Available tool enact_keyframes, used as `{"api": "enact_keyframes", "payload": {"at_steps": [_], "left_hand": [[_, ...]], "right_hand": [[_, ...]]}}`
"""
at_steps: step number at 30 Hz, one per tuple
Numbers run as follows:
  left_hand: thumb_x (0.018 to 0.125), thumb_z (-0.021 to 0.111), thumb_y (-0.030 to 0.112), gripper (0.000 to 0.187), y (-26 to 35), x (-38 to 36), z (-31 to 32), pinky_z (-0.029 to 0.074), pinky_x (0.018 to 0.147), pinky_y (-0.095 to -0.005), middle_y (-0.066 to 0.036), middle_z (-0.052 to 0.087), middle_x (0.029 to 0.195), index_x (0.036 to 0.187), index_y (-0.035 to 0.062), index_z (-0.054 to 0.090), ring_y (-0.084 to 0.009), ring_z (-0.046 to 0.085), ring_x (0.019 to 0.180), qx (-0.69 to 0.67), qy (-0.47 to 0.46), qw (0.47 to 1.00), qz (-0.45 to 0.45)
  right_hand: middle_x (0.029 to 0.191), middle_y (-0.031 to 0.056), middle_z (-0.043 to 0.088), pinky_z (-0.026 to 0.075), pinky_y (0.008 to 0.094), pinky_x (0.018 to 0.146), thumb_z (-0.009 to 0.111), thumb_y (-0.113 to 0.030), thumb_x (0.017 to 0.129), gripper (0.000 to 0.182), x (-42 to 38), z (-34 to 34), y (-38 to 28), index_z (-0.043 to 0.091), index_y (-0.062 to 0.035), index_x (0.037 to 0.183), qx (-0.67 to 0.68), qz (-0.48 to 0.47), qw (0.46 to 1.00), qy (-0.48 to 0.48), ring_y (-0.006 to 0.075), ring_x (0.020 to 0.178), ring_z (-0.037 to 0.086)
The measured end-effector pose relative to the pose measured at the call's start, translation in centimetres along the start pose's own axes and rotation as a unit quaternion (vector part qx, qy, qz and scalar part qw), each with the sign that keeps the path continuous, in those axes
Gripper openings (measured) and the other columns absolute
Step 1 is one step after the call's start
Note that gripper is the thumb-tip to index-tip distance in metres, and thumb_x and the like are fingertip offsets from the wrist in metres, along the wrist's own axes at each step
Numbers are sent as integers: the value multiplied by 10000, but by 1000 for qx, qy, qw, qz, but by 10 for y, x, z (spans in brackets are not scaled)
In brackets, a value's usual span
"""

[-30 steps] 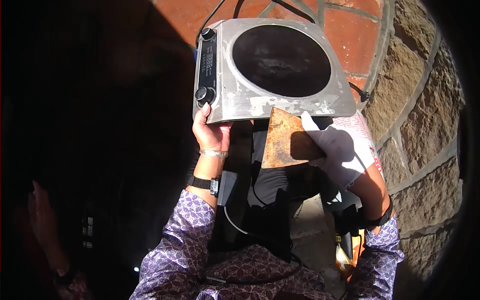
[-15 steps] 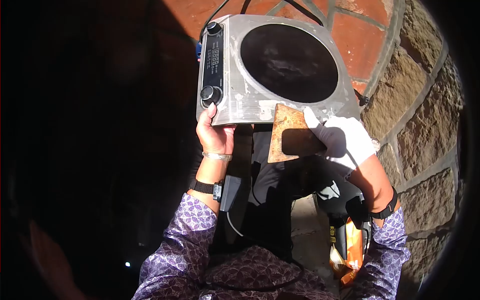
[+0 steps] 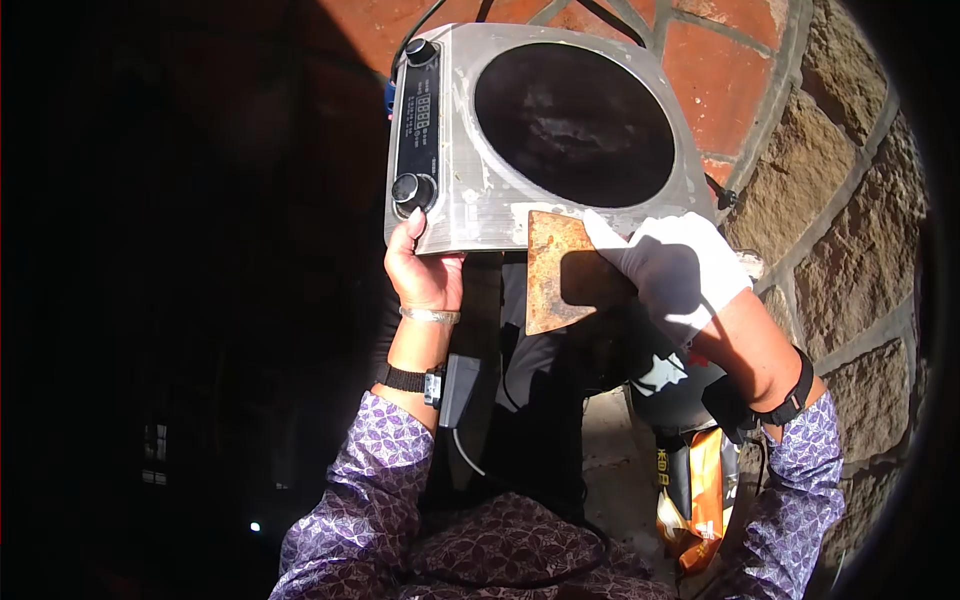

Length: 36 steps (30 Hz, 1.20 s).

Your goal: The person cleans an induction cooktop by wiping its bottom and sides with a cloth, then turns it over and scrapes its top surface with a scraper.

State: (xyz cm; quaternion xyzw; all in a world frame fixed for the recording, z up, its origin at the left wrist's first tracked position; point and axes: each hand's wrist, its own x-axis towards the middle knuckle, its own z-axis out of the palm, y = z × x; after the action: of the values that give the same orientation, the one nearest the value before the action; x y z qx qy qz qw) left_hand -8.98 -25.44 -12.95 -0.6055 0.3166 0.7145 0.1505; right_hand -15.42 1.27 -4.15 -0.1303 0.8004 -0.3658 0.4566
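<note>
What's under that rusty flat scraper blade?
The scraper has its top edge on the cooktop rim; dark cloth shows below it. The gloved right hand covers its handle end.

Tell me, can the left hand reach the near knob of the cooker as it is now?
Probably yes. The left hand grips the cooker's near corner, and its thumb tip lies right beside the near knob. Nothing stands between them.
</note>
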Motion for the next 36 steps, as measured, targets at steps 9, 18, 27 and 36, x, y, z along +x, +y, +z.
{"api": "enact_keyframes", "payload": {"at_steps": [9, 18, 27, 36], "left_hand": [[825, 588, 174, 318, 2, -2, 2, 500, 864, -417, -90, 635, 1095, 1109, 31, 581, -262, 612, 1010, -3, 12, 1000, 6], [820, 593, 168, 301, 2, -3, 1, 493, 864, -437, -86, 631, 1099, 1091, 37, 584, -262, 606, 1017, 0, 30, 999, 16], [821, 588, 170, 318, 1, -4, 5, 492, 879, -428, -94, 636, 1087, 1104, 25, 582, -265, 612, 1008, -13, 19, 1000, 3], [826, 579, 161, 316, 3, -2, 2, 501, 851, -410, -88, 638, 1087, 1114, 30, 580, -251, 617, 997, -10, 12, 1000, 2]], "right_hand": [[768, 178, 613, 472, 350, 606, 543, -50, 807, 265, -6, 5, -2, 648, -13, 1047, 167, 68, 982, 53, 304, 671, 603], [659, 157, 551, 400, 374, 522, 550, -83, 849, 203, 6, -15, -19, 648, 5, 1004, 231, 119, 965, -27, 281, 551, 511], [638, 188, 503, 370, 398, 522, 564, -68, 760, 434, 3, -9, -16, 618, -32, 1189, 29, 57, 997, -35, 310, 544, 493], [702, 160, 608, 472, 376, 580, 474, -107, 918, 343, 4, -12, -14, 556, -41, 1245, -79, 56, 983, -156, 293, 636, 619]]}}
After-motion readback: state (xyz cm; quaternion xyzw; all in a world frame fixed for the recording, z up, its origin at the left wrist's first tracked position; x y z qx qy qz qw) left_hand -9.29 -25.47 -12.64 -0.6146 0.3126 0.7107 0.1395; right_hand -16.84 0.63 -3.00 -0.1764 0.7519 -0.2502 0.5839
